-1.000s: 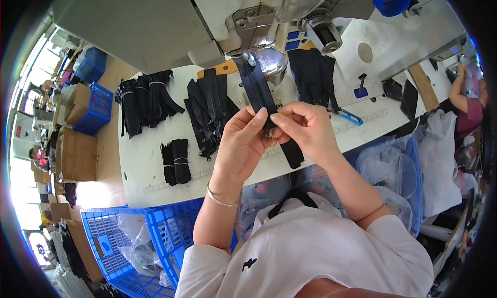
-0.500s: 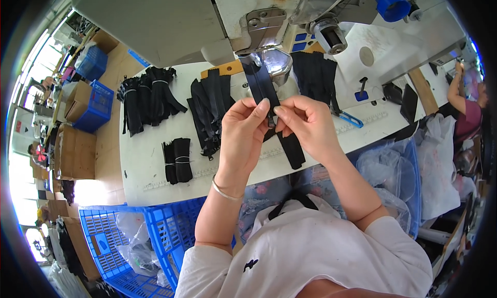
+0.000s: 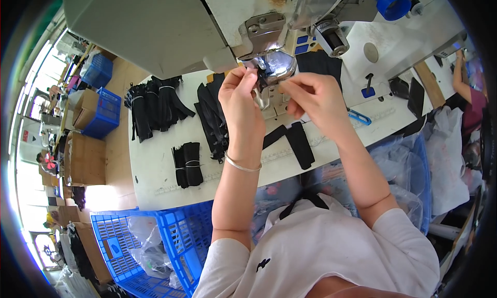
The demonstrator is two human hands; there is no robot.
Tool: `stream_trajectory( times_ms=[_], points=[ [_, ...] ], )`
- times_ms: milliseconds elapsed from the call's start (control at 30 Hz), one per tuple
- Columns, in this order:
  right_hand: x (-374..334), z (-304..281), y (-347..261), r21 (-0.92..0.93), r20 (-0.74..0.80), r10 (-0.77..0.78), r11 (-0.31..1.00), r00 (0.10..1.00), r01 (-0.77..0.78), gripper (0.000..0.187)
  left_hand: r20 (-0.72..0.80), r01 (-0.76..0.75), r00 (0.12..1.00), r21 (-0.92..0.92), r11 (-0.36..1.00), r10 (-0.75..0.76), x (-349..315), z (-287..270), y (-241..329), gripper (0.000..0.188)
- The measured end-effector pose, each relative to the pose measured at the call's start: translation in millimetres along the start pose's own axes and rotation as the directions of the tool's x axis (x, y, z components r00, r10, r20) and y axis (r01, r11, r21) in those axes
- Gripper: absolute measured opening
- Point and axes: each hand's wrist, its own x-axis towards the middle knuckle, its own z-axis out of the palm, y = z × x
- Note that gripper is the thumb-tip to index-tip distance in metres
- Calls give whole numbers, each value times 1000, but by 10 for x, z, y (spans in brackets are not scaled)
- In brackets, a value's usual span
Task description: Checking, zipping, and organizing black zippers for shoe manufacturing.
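The white worktable (image 3: 150,179) stretched before you, its near edge facing your body, and the pale sewing machine (image 3: 145,29) loomed over its far side. A blue slatted crate (image 3: 173,236) with clear plastic bags inside stood by your left side, below the table's level, and a blue bin (image 3: 426,187) stood to your right. On the table's left part lay a tied bundle of black zippers (image 3: 160,104); nearer your left forearm was a loose pile of black zippers (image 3: 209,117), partly covered by that arm. Your left hand (image 3: 241,88) was raised at the needle area, thumb and fingers pinched together on a small black piece (image 3: 261,78), which sat just beside the shiny metal guard (image 3: 279,65). Your right hand (image 3: 313,96) hovered close by, thumb and forefinger drawn together, the other fingers curled; whether anything was between its tips could not be told. A short banded black bundle (image 3: 187,164) lay toward the near left. Between your forearms a black strip (image 3: 299,145) rested on the tabletop, a blue-handled cutter (image 3: 359,117) lay beyond your right wrist, and a thin bracelet (image 3: 242,166) circled your left wrist.
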Motion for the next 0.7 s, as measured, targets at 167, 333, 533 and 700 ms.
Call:
stream_trajectory(
  times_ms=[167,333,533,700],
  points=[
    [-418,-358,410,5,-85,112,994,990,-112,17,14,4,1000,-61,998,-4,138,15,-20,6],
    [-774,-1014,961,-659,-286,-200,751,937,-41,15,64,-16,998,-20,1000,17,234,-81,-68,6],
    [-917,-1475,1337,-814,-257,-257,577,932,-65,29,56,11,998,-72,997,-7,236,-92,21,8],
    [-882,-1844,1385,-783,-461,-325,588,826,-205,28,-89,-55,994,105,993,65,85,-387,131,10]
  ],
)
